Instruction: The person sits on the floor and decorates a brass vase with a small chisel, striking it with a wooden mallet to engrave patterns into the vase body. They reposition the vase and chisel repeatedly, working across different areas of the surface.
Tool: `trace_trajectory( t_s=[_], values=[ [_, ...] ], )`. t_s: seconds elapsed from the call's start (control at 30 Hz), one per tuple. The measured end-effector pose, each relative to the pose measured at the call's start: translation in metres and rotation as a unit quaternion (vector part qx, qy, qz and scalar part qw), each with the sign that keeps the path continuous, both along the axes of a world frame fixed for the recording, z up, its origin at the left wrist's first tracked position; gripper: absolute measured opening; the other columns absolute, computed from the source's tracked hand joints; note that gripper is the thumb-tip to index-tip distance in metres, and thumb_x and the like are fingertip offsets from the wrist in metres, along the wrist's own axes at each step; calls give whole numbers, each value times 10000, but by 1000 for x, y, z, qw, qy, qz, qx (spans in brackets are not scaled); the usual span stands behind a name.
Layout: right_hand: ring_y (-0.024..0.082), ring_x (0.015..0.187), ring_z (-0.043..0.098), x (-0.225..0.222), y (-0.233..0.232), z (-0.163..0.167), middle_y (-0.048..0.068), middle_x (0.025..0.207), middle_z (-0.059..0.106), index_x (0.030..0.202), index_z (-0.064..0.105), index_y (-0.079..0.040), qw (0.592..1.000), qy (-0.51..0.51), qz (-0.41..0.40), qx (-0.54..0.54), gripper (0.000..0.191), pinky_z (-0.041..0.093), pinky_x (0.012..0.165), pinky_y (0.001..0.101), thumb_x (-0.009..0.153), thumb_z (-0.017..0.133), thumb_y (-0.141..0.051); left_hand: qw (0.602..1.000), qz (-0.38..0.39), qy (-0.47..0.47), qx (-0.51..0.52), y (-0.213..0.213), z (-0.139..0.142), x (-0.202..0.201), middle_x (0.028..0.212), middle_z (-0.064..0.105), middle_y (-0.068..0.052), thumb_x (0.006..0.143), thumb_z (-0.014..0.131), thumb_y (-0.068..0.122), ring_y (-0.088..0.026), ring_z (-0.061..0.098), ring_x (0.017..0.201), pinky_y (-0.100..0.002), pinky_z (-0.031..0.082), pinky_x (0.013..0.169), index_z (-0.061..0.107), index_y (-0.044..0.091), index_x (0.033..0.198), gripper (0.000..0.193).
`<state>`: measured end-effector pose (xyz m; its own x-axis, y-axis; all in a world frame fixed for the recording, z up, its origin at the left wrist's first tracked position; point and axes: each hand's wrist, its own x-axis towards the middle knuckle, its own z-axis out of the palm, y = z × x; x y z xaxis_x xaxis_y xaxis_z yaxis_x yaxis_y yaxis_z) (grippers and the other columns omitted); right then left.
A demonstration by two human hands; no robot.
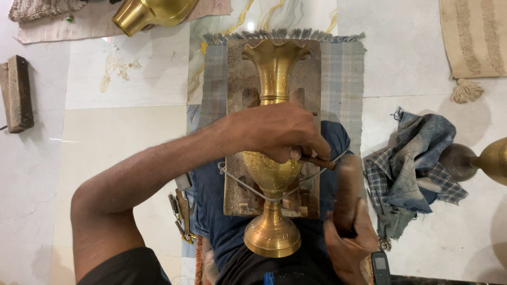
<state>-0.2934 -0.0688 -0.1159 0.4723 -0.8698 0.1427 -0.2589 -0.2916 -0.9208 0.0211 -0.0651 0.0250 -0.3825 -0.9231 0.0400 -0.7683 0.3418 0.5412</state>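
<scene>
1. Lying on its side along a worn wooden board (311, 68), a tall brass vase (273, 174) is pointing its fluted mouth away from the person and its round foot toward them.
2. Resting across the vase's belly, the left hand (277, 132) is curling its grip closed around a thin chisel-like tool (318, 161), whose dark tip is sticking out to the right of the fingers.
3. Hovering lower right, the right hand (351, 240) is clenching its grip around a wooden mallet (346, 192); the mallet is blurred, standing just beside the tool's end.
4. Running over the narrow stem of the vase, a pale cord (248, 187) is looping down from both sides of the board.
5. Sitting beneath the board, a striped, fringed mat (343, 74) is covering part of the pale tiled floor (121, 137), and the person's blue-clad legs (211, 211) are showing under the board's near end.
6. Lying to the right, a crumpled blue checked cloth (417, 158) is touching the dark base of another brass vessel (491, 161) at the frame's edge.
7. Showing at the top left, a third brass piece (150, 13) is resting on a pinkish cloth, and a wooden block (18, 92) is lying well apart at the far left.
8. Lying by the left leg are a few small metal tools (181, 214), and a dark phone (380, 266) is sitting near the right hand.
</scene>
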Motion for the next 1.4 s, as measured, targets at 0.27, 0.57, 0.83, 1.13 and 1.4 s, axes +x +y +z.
trace_trajectory(
  t_s=[0.27, 0.57, 0.83, 1.13, 1.4],
  values=[
    [198, 915, 715, 12, -26, 36, 196, 1058, 713, 1382, 548, 134, 999, -31, 27, -22, 599, 574, 781, 294, 819, 728, 34, 996, 80, 17, -37, 20, 11, -2, 871, 798, -13, 773, 663, -92, -151, 719, 678, -327, 551, 528, 751, 165, 1177, 486],
    [153, 946, 676, 47, -106, 107, 177, 1105, 716, 1454, 596, 44, 980, -15, 162, -114, 694, 542, 839, 255, 770, 711, 50, 938, 332, 78, -58, 66, -3, -33, 1081, 802, -21, 721, 636, -92, -132, 670, 520, -270, 548, 448, 696, 159, 1276, 612],
    [111, 623, 622, 98, -152, 174, 57, 1046, 723, 1484, 575, -178, 901, 95, 375, -196, 740, 494, 509, 236, 773, 710, -24, 859, 455, 92, -216, 81, -37, -63, 1148, 770, -102, 755, 750, -14, -201, 798, 912, -288, 668, 800, 660, 53, 1287, 544],
    [149, 554, 583, 134, -144, 216, -13, 1077, 715, 1508, 468, -434, 778, 312, 445, -316, 778, 501, 446, 305, 852, 690, -80, 753, 585, 138, -267, 77, -47, -96, 1076, 790, -108, 772, 699, -43, -190, 802, 888, -270, 673, 769, 694, 32, 1231, 465],
    [143, 589, 599, 148, -127, 244, 29, 1087, 724, 1573, 499, -348, 742, 234, 408, -479, 875, 486, 457, 287, 769, 690, -62, 689, 630, 178, -309, 68, -46, -105, 986, 806, -72, 919, 598, -94, -147, 811, 849, -247, 677, 729, 702, 26, 1221, 342]
  ],
)
